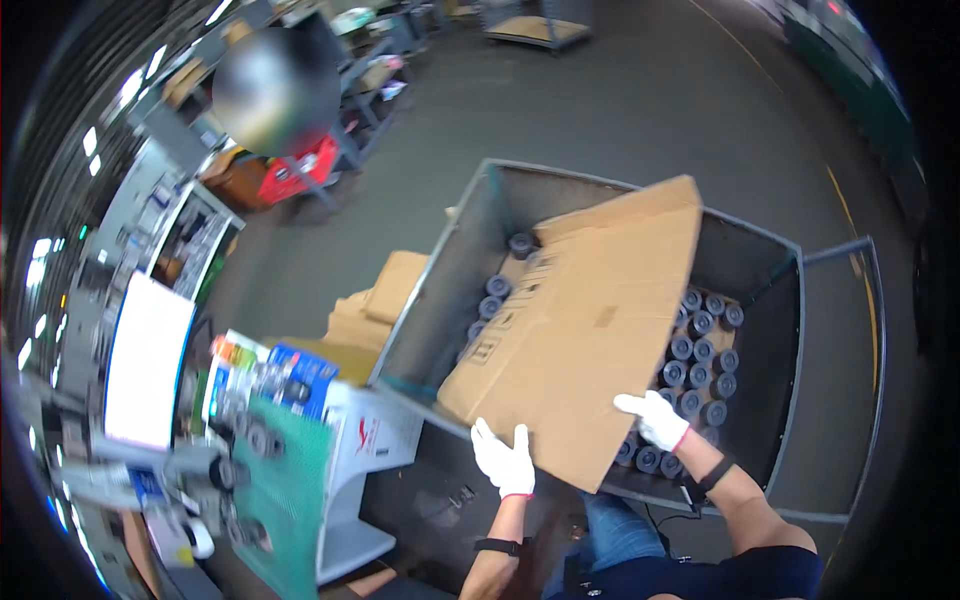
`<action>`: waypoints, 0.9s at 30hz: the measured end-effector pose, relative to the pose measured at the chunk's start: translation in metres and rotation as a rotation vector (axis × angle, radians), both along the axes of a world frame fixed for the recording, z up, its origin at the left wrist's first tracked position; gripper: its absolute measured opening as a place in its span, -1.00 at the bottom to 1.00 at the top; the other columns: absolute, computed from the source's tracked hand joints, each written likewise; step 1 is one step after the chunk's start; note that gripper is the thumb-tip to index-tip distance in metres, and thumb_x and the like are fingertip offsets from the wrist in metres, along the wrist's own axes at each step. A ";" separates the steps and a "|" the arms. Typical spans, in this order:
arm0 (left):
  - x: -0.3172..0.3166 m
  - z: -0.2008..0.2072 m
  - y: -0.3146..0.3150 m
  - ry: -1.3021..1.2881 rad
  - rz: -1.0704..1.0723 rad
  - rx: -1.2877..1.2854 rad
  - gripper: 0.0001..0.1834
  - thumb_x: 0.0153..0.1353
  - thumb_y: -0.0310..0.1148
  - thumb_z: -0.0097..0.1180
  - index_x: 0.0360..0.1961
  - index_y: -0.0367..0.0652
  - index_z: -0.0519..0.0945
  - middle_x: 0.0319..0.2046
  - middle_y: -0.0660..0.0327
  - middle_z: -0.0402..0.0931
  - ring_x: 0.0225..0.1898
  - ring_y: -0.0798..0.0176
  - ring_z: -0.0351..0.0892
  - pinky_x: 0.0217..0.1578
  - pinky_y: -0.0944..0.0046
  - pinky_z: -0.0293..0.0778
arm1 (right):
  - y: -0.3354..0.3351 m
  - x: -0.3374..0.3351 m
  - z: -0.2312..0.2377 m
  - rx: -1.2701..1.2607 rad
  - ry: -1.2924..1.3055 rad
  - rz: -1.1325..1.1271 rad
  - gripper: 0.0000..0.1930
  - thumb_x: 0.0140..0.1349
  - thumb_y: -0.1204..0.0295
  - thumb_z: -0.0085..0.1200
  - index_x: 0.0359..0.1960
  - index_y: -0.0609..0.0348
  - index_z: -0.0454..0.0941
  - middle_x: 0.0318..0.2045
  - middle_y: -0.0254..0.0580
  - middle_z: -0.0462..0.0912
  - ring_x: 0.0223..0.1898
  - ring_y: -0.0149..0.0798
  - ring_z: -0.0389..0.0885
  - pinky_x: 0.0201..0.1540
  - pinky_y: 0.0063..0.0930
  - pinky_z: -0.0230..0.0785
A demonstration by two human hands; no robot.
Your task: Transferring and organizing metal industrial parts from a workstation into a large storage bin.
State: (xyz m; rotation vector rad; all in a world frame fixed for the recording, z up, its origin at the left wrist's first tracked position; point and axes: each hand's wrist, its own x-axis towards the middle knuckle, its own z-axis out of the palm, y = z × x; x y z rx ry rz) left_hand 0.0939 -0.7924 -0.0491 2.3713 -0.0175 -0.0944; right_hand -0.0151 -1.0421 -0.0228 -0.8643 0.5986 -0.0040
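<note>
A large brown cardboard sheet (590,320) lies tilted across a grey metal bin (430,285), its far right corner raised above the rim. My right hand (660,422), in a white glove, grips the sheet's right edge near its close end, thumb on top; its other fingers are partly hidden. By the sheet's near left edge is my left hand (503,462), also gloved, with fingers spread and nothing held; whether it touches the cardboard I cannot tell. Several dark round metal parts (703,350) stand in rows on the bin floor right of the sheet, and more (497,286) show at its left.
To the left stands a white and grey workstation with a green mat (285,490) carrying round parts. Behind it glows a bright screen (150,360). Folded cardboard (395,290) leans beside the bin. An open metal frame (872,330) juts from the bin's right side. A person stands farther back.
</note>
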 end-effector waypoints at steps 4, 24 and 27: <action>-0.058 0.051 0.044 0.970 0.317 -1.626 -0.36 0.43 -0.07 0.13 0.39 -0.19 0.32 0.30 0.02 0.44 0.31 -0.08 0.42 0.32 -0.08 0.36 | 0.047 -0.062 0.079 -0.142 -0.135 -0.102 -0.57 0.32 0.45 0.26 0.21 0.25 0.52 0.11 -0.20 0.66 0.12 -0.23 0.62 0.21 -0.33 0.46; -0.263 0.314 0.163 -0.009 -0.199 -1.464 -0.16 0.09 -0.53 0.34 0.42 -0.23 0.28 0.24 0.19 0.45 0.26 0.21 0.45 0.24 0.18 0.42 | 0.139 -0.169 0.132 0.101 -0.473 0.599 -0.40 0.52 0.03 -0.07 0.37 0.23 0.34 0.28 -0.10 0.53 0.25 -0.16 0.52 0.26 -0.20 0.36; -0.312 0.317 0.170 -0.151 -0.046 -1.356 -0.18 0.03 -0.54 0.40 0.37 -0.25 0.36 0.17 0.19 0.53 0.20 0.27 0.50 0.14 0.21 0.48 | 0.101 -0.137 0.077 -0.015 -0.483 0.913 -0.53 0.49 0.04 0.00 0.05 0.26 0.55 -0.01 -0.08 0.69 -0.06 -0.16 0.67 -0.01 -0.20 0.54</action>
